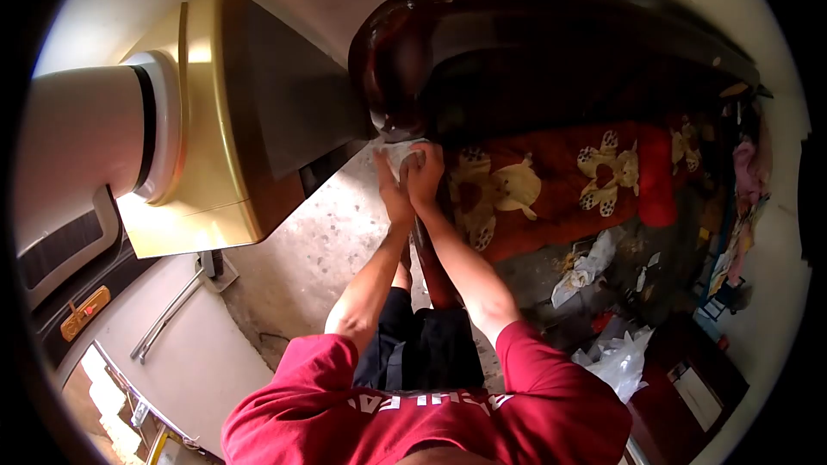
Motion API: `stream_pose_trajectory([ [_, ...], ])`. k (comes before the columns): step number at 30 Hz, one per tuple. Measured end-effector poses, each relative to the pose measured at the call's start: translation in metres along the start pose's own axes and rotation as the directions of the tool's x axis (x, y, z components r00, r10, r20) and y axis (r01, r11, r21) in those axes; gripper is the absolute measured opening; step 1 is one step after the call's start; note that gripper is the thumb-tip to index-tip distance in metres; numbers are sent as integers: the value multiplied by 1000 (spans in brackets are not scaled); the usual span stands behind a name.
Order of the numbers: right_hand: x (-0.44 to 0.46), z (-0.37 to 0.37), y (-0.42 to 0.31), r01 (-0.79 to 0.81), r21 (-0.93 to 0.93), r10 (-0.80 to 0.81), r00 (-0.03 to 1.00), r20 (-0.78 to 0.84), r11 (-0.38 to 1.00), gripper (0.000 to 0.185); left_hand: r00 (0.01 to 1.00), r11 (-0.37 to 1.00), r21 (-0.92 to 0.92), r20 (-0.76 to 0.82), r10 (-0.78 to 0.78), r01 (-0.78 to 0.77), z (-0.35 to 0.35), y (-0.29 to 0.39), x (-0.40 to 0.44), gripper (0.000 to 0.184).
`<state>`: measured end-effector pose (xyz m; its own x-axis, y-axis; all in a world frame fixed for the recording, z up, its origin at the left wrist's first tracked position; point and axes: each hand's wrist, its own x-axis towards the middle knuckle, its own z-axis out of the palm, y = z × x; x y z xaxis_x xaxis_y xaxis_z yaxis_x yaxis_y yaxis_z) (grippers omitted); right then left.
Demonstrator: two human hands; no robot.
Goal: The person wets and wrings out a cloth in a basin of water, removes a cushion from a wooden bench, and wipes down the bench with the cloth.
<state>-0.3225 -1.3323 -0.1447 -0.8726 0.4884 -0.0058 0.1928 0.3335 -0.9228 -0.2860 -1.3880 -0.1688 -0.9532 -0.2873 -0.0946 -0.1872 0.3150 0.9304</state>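
Both arms reach forward to the near end of a dark, glossy wooden piece of furniture (pixel 405 60). My left hand (pixel 394 189) and my right hand (pixel 424 174) are close together, touching each other. Between and just beyond them is a whitish, crumpled cloth or tissue (pixel 398 153), against the lower edge of the wood. The fingers of my right hand curl over the cloth. My left hand lies along its left side, with its fingers closed in around it. Part of the cloth is hidden by the hands.
A gold and grey cabinet (pixel 202 120) with a white cylinder (pixel 82 133) stands left. Orange bedding (pixel 551 185) with bear shapes lies right, near plastic bags (pixel 622 362) and a dark red box (pixel 698 387). Concrete floor (pixel 301 258) shows below.
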Motion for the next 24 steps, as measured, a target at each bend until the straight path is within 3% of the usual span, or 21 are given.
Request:
stream_pose_trajectory([
  [2,-4,5,13,-73,13,74,997,-17,997,14,981,972,219,-192,-37,80,6,-18,-7,54],
  [3,-5,9,18,-86,-2,86,994,-70,996,14,981,971,224,-189,-43,86,0,-19,-6,54],
  [4,-4,14,28,-89,-13,87,988,-125,996,16,963,939,226,18,-269,258,-5,-19,4,52],
  [5,-3,18,38,-84,-14,82,988,-127,996,16,854,872,262,223,-471,413,-8,-19,15,52],
  [7,-6,18,58,-36,-234,14,995,-95,972,21,925,930,297,242,-293,217,-8,-14,40,39],
  [8,-5,15,59,-34,-240,10,995,-99,970,21,953,963,163,184,-242,213,-6,-4,46,38],
  [9,2,11,45,-134,-130,135,991,3,982,22,974,981,27,115,-195,193,-7,15,55,36],
  [10,8,7,27,-246,-27,248,961,120,969,24,975,982,25,118,-190,189,-7,16,56,36],
  [11,12,5,5,-242,-22,243,963,116,970,24,988,990,-47,86,-127,131,-8,14,59,37],
  [13,13,-4,-40,-231,286,222,973,66,930,26,996,990,-119,60,-65,72,-10,25,63,39],
  [14,13,-4,-50,-230,285,220,973,65,930,26,999,994,-101,-5,47,-47,-15,45,67,40],
  [15,16,-2,-59,-102,290,115,993,-27,952,24,984,982,-77,-69,166,-171,-18,65,74,41],
  [16,21,-2,-73,25,282,10,992,-122,959,23,990,975,-175,-50,131,-138,-20,80,77,44],
  [17,29,-5,-86,27,282,9,992,-125,959,23,990,974,-177,-48,133,-139,-22,94,85,44],
  [19,63,-19,-132,308,98,-288,941,-178,946,29,935,935,-119,-163,314,-334,-19,128,110,48],
  [23,122,-29,-174,386,5,-377,903,-206,922,25,778,808,283,-238,581,-517,-7,194,159,48],
  [24,130,-33,-185,423,-18,-413,875,-251,906,26,722,729,345,-175,669,-592,-8,208,169,45],
])
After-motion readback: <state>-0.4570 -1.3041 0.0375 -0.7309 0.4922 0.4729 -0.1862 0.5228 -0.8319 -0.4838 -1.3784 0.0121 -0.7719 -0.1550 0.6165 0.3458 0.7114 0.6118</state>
